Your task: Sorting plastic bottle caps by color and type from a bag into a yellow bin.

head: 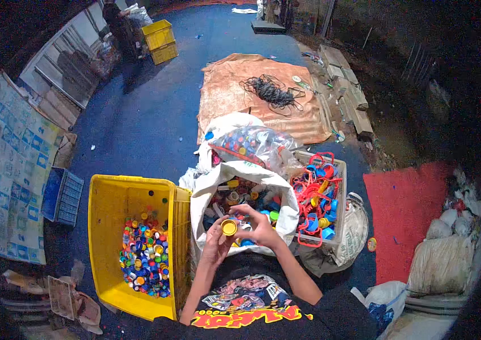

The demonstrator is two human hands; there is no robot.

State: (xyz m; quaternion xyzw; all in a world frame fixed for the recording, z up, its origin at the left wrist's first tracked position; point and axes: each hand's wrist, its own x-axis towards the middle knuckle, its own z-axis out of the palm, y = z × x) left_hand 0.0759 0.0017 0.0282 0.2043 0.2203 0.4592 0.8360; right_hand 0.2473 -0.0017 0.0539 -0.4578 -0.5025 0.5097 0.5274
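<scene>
A yellow plastic bottle cap (229, 228), its hollow side up, is held in the fingers of my left hand (215, 245). My right hand (262, 230) is beside it, thumb tip close to the cap's right edge and fingers spread apart from the thumb. Whether that thumb touches the cap is hard to tell. Both hands are over the mouth of a white woven sack (286, 193) with a rolled-down rim. Inside the sack lie mixed plastic caps (274, 215) in green, blue, white and yellow.
Left stands a yellow crate (108, 238) with many small colored caps (145, 255). To the right, a clear bin (342, 199) holds red handles and blue caps. A transparent bag of caps (249, 142) lies ahead, before an orange tarp (227, 93) with black rope (274, 93). A person (119, 34) stands far left.
</scene>
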